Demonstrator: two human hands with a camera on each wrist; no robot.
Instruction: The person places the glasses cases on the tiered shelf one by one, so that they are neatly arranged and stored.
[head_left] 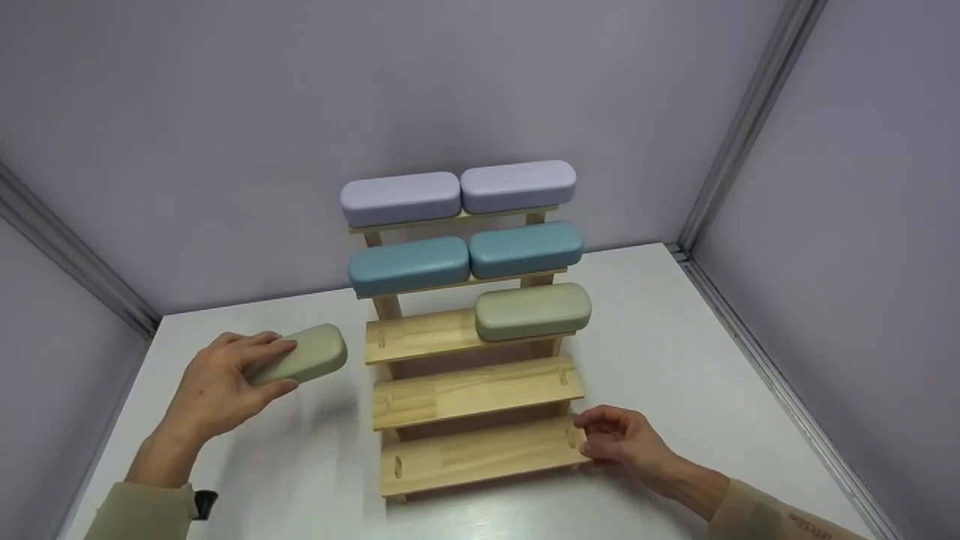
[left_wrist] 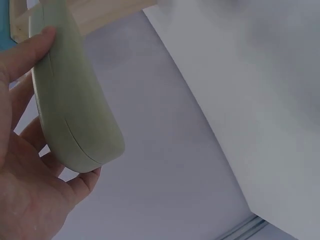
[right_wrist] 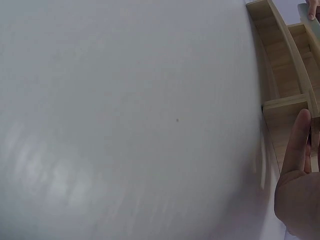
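Note:
My left hand (head_left: 225, 379) grips a pale green glasses case (head_left: 319, 352) in the air, left of a wooden tiered rack (head_left: 480, 388). In the left wrist view, fingers and thumb wrap the case (left_wrist: 75, 100), and a thin seam shows along it. At the rack's lowest tier, my right hand (head_left: 626, 442) holds the right end of the board, its fingers bent. The right wrist view shows the thumb (right_wrist: 298, 140) against the rack's wood; the other fingers are partly hidden. A second green glasses case (head_left: 534, 311) lies on the middle tier's right half.
Two lilac cases (head_left: 401, 199) sit side by side on the top tier. Two teal cases (head_left: 409, 264) lie on the tier below. The rack stands on a white table (head_left: 660, 337), with grey panels (head_left: 450, 75) behind and at both sides.

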